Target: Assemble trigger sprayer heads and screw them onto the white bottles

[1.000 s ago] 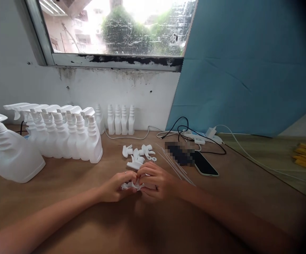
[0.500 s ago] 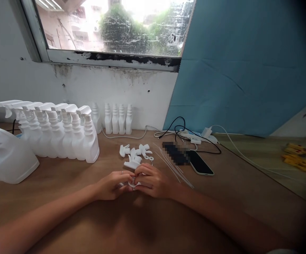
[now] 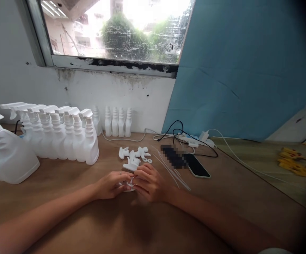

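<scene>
Close to the table's near side, my left hand (image 3: 113, 185) and my right hand (image 3: 150, 183) meet around a small white plastic piece (image 3: 128, 185). It looks like a spray trigger head, though fingers cover most of it. Both hands are closed on it, with fingertips pinching from either side. Just beyond my fingers lie several loose white trigger sprayer heads (image 3: 132, 164). Small white ring washers (image 3: 149, 161) lie beside them. To the right of my right hand, thin clear dip tubes (image 3: 172, 173) are spread on the brown table (image 3: 100, 215).
A row of white spray bottles (image 3: 89, 150) stands at left, with a larger-looking one (image 3: 15, 158) nearer. Smaller-looking bottles (image 3: 121, 123) line the wall. A phone (image 3: 198, 165), a blurred-out dark object (image 3: 172, 155), cables and a power strip (image 3: 199, 140) are at right.
The view has shifted slightly. My right fingers have turned a little, and more of the white piece shows between the hands. Both hands still grip it.
</scene>
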`<state>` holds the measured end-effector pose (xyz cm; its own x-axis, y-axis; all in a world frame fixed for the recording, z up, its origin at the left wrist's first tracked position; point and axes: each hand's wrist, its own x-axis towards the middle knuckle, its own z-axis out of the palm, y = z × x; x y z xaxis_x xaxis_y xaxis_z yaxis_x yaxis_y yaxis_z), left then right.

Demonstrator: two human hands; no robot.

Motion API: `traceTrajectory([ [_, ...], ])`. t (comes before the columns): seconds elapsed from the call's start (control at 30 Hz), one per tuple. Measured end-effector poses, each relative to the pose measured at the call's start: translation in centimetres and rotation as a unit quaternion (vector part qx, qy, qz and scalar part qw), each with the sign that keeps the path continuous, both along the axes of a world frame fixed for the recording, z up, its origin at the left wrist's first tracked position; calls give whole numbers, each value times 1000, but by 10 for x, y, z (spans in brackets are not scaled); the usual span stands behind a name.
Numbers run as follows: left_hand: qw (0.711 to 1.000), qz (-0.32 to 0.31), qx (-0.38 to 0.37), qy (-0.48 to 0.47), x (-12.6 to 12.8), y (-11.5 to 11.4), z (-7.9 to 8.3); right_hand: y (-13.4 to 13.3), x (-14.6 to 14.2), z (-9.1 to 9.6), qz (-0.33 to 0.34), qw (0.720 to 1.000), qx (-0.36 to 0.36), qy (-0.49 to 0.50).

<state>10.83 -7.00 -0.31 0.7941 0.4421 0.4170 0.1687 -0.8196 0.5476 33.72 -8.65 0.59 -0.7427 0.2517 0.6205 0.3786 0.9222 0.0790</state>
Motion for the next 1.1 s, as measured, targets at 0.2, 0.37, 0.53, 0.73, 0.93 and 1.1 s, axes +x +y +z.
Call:
traceTrajectory([
  [0.2, 999, 33, 40, 12, -1, 0, -1, -20, -15, 6, -101, 991, -84, 32],
  [0.37, 995, 96, -32, -2, 0, -4, -5, -26, -19, 1, -107, 989, -86, 52],
  [0.53, 994, 61, -81, -44, 1, -4, -8, -22, -18, -3, -63, 988, -128, 53],
  [0.73, 994, 77, -65, -37, 1, -3, -10, -19, -16, 7, -26, 986, -157, 43],
  [0.93, 993, 86, -69, -33, 0, -3, -12, -17, -14, 9, -24, 985, -168, 42],
  [1.1, 992, 99, -75, -17, 0, -4, -13, -8, -4, 26, -19, 974, -219, 45],
])
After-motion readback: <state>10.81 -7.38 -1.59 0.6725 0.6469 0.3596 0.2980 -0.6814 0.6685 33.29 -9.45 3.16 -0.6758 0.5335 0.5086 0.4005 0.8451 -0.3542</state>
